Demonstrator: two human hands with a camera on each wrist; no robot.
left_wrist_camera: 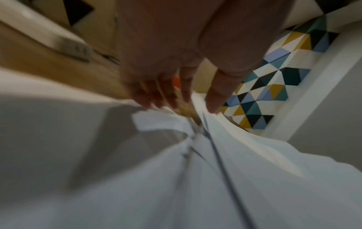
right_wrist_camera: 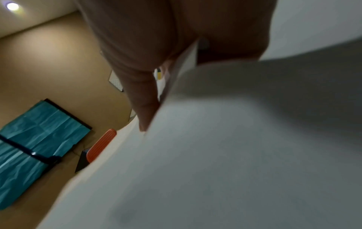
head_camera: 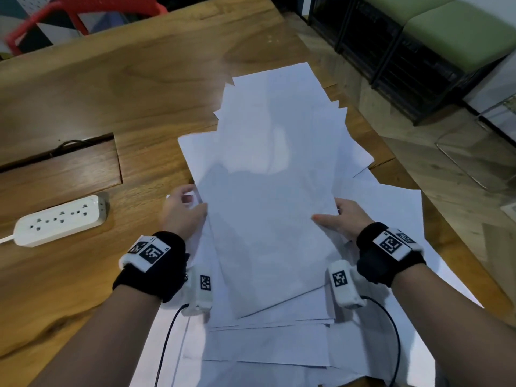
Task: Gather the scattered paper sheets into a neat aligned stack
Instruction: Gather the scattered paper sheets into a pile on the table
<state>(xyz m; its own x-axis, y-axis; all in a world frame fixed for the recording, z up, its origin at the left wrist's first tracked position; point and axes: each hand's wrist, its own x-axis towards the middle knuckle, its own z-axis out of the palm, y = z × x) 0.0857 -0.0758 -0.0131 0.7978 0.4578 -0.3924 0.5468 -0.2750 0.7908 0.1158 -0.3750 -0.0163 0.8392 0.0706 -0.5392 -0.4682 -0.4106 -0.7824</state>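
Note:
Several white paper sheets [head_camera: 273,219] lie fanned and overlapping down the middle of the wooden table [head_camera: 139,93]. My left hand [head_camera: 184,210] holds the left edge of the top bundle, thumb on top. My right hand [head_camera: 343,219] grips the right edge, thumb over the paper and fingers hidden beneath. In the left wrist view the left hand [left_wrist_camera: 184,99] has its fingers low by the flat sheets [left_wrist_camera: 176,186] and its thumb against a raised edge. In the right wrist view the right hand [right_wrist_camera: 145,100] lays its thumb on the lifted sheet [right_wrist_camera: 215,155].
A white power strip [head_camera: 60,220] lies left of the papers, with a cable hatch [head_camera: 61,166] behind it. A red chair [head_camera: 55,15] stands beyond the far edge. The table's right edge runs close to the sheets, with green stools [head_camera: 452,32] past it.

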